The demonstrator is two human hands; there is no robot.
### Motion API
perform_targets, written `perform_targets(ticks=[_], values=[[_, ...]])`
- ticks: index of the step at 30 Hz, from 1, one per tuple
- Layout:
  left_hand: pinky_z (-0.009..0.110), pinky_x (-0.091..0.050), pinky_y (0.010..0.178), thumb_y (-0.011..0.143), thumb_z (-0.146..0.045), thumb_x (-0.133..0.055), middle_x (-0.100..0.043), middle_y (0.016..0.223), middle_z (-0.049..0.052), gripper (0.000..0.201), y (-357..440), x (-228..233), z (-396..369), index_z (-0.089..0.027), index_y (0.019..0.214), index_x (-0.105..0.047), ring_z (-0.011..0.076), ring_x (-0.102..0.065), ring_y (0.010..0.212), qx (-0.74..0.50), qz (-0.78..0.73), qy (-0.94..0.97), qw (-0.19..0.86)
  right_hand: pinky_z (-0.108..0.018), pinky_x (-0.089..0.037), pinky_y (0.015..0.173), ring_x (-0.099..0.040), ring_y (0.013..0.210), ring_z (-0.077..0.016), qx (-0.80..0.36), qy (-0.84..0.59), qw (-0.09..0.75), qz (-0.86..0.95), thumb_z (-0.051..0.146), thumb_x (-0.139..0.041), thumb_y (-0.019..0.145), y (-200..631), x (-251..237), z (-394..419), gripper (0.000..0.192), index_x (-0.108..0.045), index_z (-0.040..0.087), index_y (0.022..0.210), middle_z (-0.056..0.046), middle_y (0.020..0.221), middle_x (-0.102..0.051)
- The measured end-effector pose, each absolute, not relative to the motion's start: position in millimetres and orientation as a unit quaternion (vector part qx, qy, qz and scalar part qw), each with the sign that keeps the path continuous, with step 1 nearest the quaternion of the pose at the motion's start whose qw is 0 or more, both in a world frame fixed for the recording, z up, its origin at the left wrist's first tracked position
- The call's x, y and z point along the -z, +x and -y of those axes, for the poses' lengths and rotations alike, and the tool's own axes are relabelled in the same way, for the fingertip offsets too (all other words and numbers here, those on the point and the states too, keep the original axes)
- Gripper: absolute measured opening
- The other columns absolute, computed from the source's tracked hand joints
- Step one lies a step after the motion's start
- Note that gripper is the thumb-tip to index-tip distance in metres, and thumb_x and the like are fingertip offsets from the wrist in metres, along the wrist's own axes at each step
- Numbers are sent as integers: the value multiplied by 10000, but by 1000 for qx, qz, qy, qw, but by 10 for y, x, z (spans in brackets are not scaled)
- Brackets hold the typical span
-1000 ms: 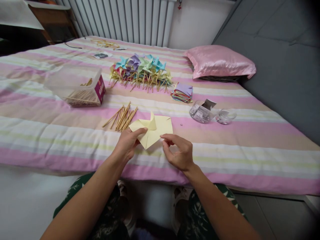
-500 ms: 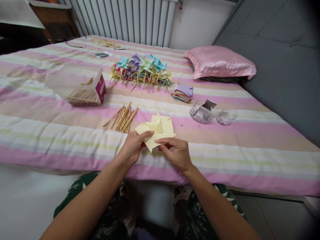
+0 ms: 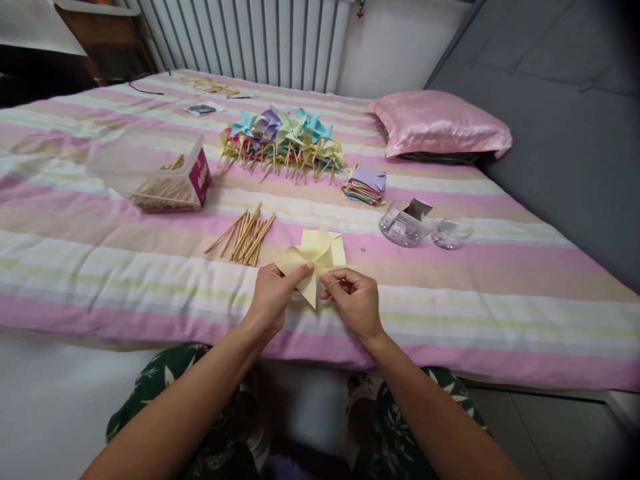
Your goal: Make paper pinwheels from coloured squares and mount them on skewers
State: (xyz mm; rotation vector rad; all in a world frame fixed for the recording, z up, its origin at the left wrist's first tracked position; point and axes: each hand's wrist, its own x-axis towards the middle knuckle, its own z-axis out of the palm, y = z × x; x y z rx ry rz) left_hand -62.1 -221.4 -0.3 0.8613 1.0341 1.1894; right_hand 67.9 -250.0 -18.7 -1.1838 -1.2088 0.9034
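A pale yellow paper pinwheel (image 3: 307, 255), partly folded, is held just above the near edge of the bed. My left hand (image 3: 274, 293) is closed on its left side, thumb pressing near the centre over some bent-in points. At the right, my right hand (image 3: 356, 299) pinches the paper's lower right part between thumb and forefinger; its exact hold is partly hidden. Behind the pinwheel shows a flat yellow paper piece (image 3: 339, 248), apparently lying on the bed. To the left of my hands lies a loose bunch of wooden sticks (image 3: 246, 235).
Finished pinwheels (image 3: 290, 130) in several colours lie farther back. A clear plastic box (image 3: 150, 153) with sticks stands left. A stack of cut coloured paper (image 3: 367, 181) and two small clear containers (image 3: 403, 227) sit right. A pink pillow (image 3: 440, 123) lies near the grey headboard (image 3: 545, 133).
Another point of the yellow paper has been bent in toward the centre. My right hand has moved slightly, and its fingers have curled closer to my left thumb.
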Motion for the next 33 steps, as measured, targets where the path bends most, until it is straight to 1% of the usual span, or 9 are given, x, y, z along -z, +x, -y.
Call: perform_targets(ticks=[3,9,16,21,26,33], values=[[222,-416,541,616,-290,-737,-651,617,11,200,-610,6,2215,-121,711,-691,119,-560,555,-511,-449,390,621,-212,-484,457,-636,503,-135,-388,-514,571,508,372,-645,751,678,192,2500,210,-663,162,743,-11,616,-660],[228,-429,558,613,-296,-734,-661,623,17,197,-585,-5,2232,-123,698,-696,130,-577,572,-506,-457,393,616,-206,-466,442,-613,481,-123,-397,-524,569,494,386,-640,754,674,199,2508,226,-653,161,745,-4,591,-645],[247,-448,594,641,-284,-714,-654,647,9,180,-581,10,2244,-132,734,-688,146,-589,612,-509,-439,408,617,-198,-444,441,-583,448,-112,-406,-527,576,475,379,-642,755,668,195,2503,224,-645,157,726,20,490,-589],[245,-445,571,631,-268,-717,-642,618,11,188,-573,12,2245,-119,745,-698,145,-582,587,-506,-456,399,614,-203,-446,430,-580,446,-116,-398,-537,572,476,418,-637,747,673,209,2506,263,-644,156,718,14,499,-592],[242,-441,560,622,-258,-718,-648,625,15,186,-564,3,2250,-122,747,-703,144,-581,584,-504,-457,395,617,-206,-439,420,-557,416,-111,-396,-547,569,469,434,-640,740,675,219,2509,277,-636,159,710,21,461,-574],[240,-432,552,615,-279,-725,-648,622,18,187,-564,17,2252,-118,703,-692,139,-573,571,-503,-454,405,614,-203,-417,400,-514,385,-95,-386,-550,569,474,444,-632,740,676,221,2506,292,-646,154,706,20,454,-571]])
